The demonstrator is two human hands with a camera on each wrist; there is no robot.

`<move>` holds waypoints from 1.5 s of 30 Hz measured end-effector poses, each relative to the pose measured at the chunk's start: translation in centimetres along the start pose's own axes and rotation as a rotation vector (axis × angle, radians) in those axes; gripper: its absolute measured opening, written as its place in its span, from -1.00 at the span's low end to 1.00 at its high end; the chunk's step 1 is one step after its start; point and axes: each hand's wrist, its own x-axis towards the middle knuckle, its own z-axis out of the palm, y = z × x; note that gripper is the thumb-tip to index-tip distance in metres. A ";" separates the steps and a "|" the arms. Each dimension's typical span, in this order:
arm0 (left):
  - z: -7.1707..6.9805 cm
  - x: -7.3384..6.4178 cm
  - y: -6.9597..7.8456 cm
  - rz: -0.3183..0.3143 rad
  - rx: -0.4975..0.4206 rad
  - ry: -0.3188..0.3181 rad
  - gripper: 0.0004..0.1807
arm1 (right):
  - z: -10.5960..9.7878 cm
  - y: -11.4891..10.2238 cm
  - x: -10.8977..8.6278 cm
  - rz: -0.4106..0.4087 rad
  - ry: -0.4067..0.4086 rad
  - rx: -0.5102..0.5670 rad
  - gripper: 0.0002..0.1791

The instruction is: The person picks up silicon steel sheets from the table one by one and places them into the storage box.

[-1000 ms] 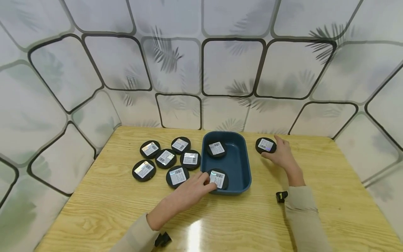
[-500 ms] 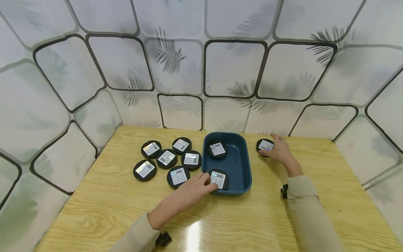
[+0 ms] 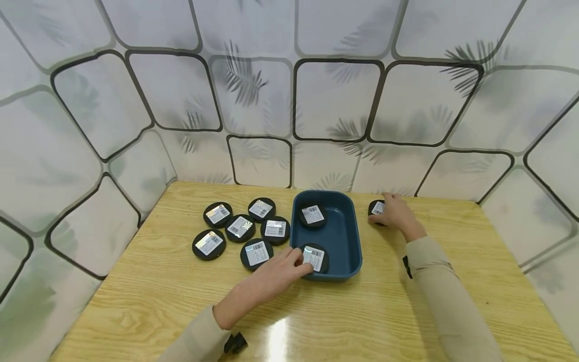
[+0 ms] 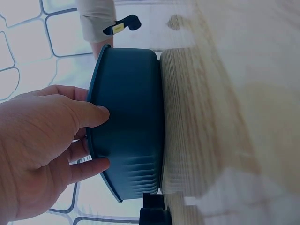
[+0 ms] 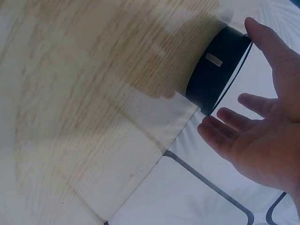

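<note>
In the head view my left hand [image 3: 280,271] is at the near left corner of a dark blue plastic bin [image 3: 348,241]. Its thumb lies outside the bin's wall [image 4: 129,122] and fingers reach over the rim, gripping it. Two short, round black containers with white barcode labels lie inside, one at the back [image 3: 312,214] and one in front [image 3: 315,257]. Right of the bin, my right hand [image 3: 398,216] pinches another round black container [image 5: 216,68] by its edges, thumb on one side and fingertips opposite. That one sits flat on the table, partly hidden by the hand.
Several more labelled round black containers [image 3: 240,228] lie in a loose group on the wooden table [image 3: 362,322], left of the bin. A patterned wall covering [image 3: 334,100] rises behind the table's back edge and at both sides.
My right hand has shifted left over the round black container beside the bin, covering more of it, while the container stays in place. The left hand keeps its hold on the rim.
</note>
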 end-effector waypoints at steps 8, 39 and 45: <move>0.1 0.1 0.0 0.004 0.027 -0.016 -0.73 | 0.1 0.3 0.1 0.000 -0.025 0.004 0.08; 0.0 0.0 0.0 -0.011 0.013 -0.026 -0.73 | 0.4 0.2 -0.8 -0.038 0.013 0.118 0.03; 0.0 0.0 -0.1 -0.013 0.009 -0.031 -0.73 | 0.5 0.4 -0.8 -0.044 0.013 0.128 0.03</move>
